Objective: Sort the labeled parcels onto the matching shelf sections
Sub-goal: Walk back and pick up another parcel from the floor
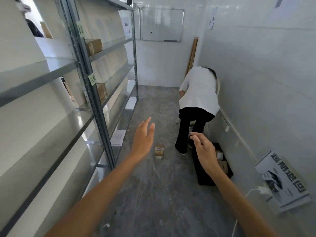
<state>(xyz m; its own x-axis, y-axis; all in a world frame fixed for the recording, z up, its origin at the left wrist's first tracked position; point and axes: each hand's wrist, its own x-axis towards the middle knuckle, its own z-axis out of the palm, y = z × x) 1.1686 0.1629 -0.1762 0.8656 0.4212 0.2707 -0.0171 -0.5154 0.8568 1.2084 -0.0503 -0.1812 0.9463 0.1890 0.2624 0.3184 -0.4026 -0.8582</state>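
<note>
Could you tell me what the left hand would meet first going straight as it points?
Probably nothing near: the left hand points down the aisle over the floor, between the shelf rack and the bending person; the far wall comes first, depth unclear.

Cool, even, fairly bright light fills the room, blown out to white at eleven o'clock behind the metal shelves [42, 77], whose boards carry a soft sheen. The white wall [265, 82] at three o'clock is flat and almost shadowless, and the grey floor [153, 194] shows only faint shade. Wide-angle distortion bows the shelf posts near the edges, and the whole picture is soft, the right hand [205, 151] slightly smeared.
</note>
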